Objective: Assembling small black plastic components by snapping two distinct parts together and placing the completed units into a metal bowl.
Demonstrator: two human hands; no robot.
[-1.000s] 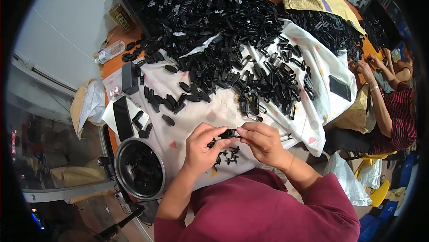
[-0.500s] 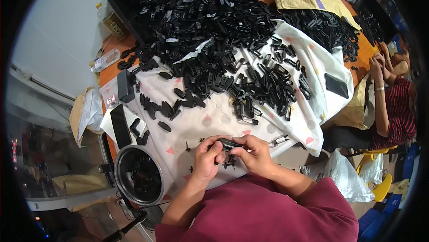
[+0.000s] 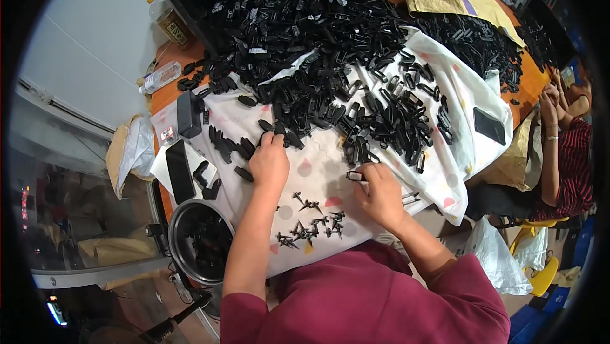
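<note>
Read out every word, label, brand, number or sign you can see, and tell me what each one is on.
Yellow-capped bottle: printed label with pale characters; I won't copy them.
Clear bottle lying down: label too blurred to read.
Small red-and-white item: marks too small to read.
Elsewhere, nothing legible.

From my remote view I can read nothing; the yellow-capped bottle (image 3: 168, 21) bears a label (image 3: 175, 30) too small.
</note>
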